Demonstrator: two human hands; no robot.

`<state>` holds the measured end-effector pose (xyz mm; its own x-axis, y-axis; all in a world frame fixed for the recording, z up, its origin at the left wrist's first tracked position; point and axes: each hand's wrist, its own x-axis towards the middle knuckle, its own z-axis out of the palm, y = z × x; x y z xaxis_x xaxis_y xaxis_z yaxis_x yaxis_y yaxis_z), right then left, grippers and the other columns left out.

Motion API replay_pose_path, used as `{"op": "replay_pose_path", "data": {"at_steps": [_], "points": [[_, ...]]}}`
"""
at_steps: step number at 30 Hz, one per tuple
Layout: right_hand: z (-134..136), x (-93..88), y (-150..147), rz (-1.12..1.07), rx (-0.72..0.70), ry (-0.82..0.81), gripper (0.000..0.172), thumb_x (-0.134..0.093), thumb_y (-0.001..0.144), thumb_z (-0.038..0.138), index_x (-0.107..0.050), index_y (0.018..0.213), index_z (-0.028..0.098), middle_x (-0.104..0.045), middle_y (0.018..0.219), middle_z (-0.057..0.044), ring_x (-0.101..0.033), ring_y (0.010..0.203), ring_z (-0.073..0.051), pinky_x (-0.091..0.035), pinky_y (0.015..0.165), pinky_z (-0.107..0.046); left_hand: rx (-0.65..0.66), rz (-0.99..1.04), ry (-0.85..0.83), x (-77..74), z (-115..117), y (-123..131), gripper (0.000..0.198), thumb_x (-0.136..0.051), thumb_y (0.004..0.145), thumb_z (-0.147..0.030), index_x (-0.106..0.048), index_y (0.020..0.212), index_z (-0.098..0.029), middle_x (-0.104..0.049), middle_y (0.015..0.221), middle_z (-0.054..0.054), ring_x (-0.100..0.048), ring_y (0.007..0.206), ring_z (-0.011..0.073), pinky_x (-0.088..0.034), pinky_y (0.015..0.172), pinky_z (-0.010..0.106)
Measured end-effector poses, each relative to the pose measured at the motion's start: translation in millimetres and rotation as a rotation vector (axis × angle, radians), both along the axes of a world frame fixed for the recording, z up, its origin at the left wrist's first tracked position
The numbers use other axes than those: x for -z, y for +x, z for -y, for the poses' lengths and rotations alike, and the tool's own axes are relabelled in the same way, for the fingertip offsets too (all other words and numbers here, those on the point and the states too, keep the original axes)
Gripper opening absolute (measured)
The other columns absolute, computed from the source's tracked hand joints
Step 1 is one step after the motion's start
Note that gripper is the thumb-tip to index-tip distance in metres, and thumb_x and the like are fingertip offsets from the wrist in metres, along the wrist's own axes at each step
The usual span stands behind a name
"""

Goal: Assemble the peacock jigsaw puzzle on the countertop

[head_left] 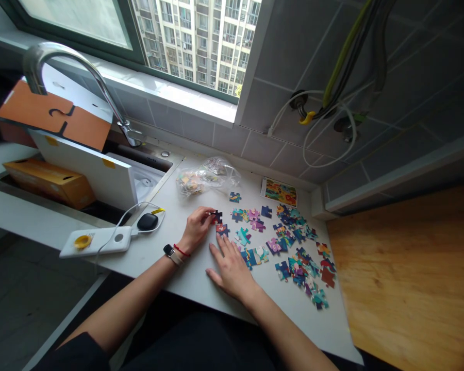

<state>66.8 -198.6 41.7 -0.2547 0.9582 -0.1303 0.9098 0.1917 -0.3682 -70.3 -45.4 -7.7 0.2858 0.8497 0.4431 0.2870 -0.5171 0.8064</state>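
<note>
i see the left hand (196, 230) pinching a dark jigsaw piece (216, 217); the right hand (232, 271) lies flat just below it, apart, colourful jigsaw pieces (296, 247) strewn to its right.

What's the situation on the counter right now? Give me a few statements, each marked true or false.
The left hand pinches a dark jigsaw piece. True.

The right hand holds the clear plastic bag. False: it lies spread flat on the white counter, and the bag sits untouched beyond the hands.

The picture card lies on the wooden board. False: it lies on the counter, near the wall.

Loose jigsaw pieces lie to the right of the hands. True.
</note>
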Motion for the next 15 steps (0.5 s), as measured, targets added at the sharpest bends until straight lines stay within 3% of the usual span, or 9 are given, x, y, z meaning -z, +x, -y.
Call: {"op": "replay_pose_path", "data": {"at_steps": [7,15], "points": [[8.8,9.2,-16.7,-0.024,0.049,0.019,0.086,-0.071,0.095,0.038,-0.032,0.168,0.013,-0.027,0.174,-0.021,-0.028,0.161,-0.041,-0.034,0.127,-0.062,0.110,-0.097,0.011,0.4,2.2,3.8,0.012,-0.060,0.103,-0.024,-0.071,0.102,-0.022,-0.074,0.100,0.006,-0.072,0.092,0.0186,-0.061,0.085,0.030],[8.4,4.9,-19.3,-0.001,0.053,-0.003,0.084,-0.069,0.098,0.042,-0.031,0.168,0.015,-0.027,0.175,-0.019,-0.030,0.160,-0.041,-0.032,0.126,-0.066,0.099,-0.202,0.064,-0.2,-1.2,6.4,0.015,-0.060,0.101,-0.021,-0.074,0.096,-0.022,-0.075,0.099,0.009,-0.066,0.097,0.0254,-0.056,0.092,0.043]]}}
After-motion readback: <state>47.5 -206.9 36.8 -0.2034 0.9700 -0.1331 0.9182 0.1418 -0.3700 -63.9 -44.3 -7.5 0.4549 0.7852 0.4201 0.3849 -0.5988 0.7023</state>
